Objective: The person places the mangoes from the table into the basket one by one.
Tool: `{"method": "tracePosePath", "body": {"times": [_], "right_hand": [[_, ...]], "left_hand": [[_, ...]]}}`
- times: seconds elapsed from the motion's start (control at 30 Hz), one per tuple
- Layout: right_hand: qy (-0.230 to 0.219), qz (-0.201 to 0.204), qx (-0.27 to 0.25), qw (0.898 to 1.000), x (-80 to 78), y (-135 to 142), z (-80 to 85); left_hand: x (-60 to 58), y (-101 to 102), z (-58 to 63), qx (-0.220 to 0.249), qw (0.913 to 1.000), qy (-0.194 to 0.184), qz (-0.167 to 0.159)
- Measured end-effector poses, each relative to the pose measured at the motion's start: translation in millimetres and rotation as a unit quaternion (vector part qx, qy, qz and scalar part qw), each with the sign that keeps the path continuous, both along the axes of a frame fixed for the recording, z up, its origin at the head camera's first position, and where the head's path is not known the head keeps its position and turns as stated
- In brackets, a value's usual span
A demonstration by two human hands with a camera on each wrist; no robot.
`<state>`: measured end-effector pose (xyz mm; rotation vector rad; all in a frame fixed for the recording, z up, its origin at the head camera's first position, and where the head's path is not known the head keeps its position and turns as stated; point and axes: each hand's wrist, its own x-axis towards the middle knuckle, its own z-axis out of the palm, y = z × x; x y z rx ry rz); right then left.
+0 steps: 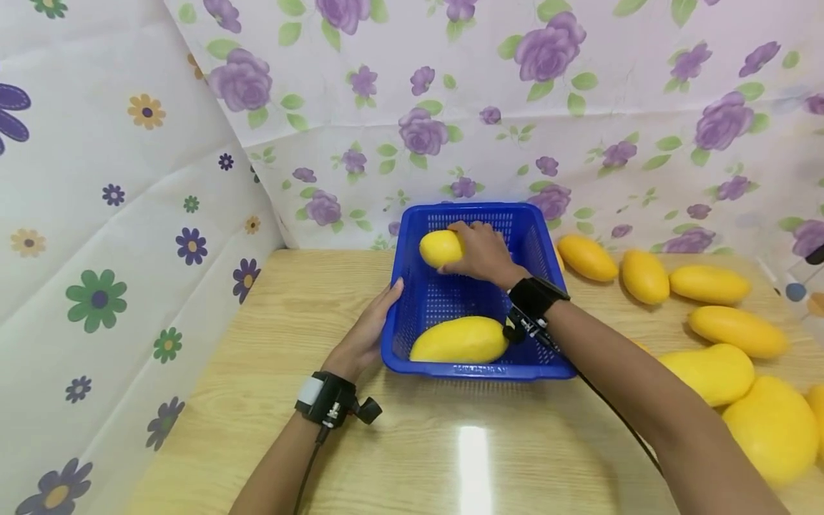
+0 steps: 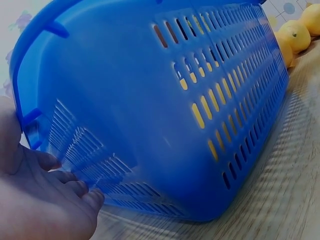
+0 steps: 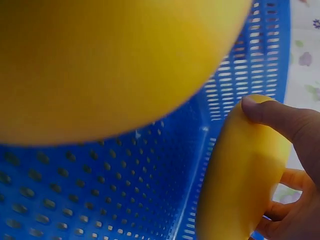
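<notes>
Rose-printed sheeting (image 1: 496, 121) stands behind a wood-grain table (image 1: 264, 350) with a bright glare patch (image 1: 473, 468), daisy-printed sheeting (image 1: 122, 243) at left.

I see the right hand (image 1: 481, 250) inside the basket (image 1: 473, 370), a fruit (image 1: 440, 249) at its left. On the near side of that hand, a second fruit (image 1: 459, 340) lies in the basket by the front wall. The left hand (image 1: 367, 325) is at the basket's outer left side. Beneath both hands is the table (image 1: 277, 322); right of the right hand, past the basket, it bears a row (image 1: 645, 277) of fruits and, nearer the person, a cluster (image 1: 770, 429). Behind the right hand, past the basket, hangs a cloth (image 1: 360, 143).
</notes>
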<state>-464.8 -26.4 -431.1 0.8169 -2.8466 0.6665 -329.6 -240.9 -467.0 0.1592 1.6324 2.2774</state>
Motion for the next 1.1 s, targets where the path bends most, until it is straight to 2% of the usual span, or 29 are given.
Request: {"method": "tracePosePath", "body": {"times": [0.23,0.43,0.6,0.93,1.1], "right_hand": [[-0.001,-0.018,0.050,0.999,-9.1,2,-10.4],[0.003,-0.031,0.037,0.999,-14.4,-1,-4.6],[0.011,-0.038,0.020,0.999,-14.4,-6,-0.2],[0.047,-0.033,0.028,0.998,-17.1,-12,-7.7],[0.028,-0.039,0.035,0.998,-16.5,-13,-14.2]], "left_hand": [[0.2,11,-0.9,0.013,0.9998,-0.008,-0.016],[-1.6,9,10.5,0.008,0.9998,-0.008,-0.014],[-3.0,5,13.9,0.015,0.9998,0.001,-0.014],[-3.2,0,9.6,-0.025,0.9997,0.004,0.007],[-2.5,0,1.9,-0.036,0.9993,0.005,0.007]]}}
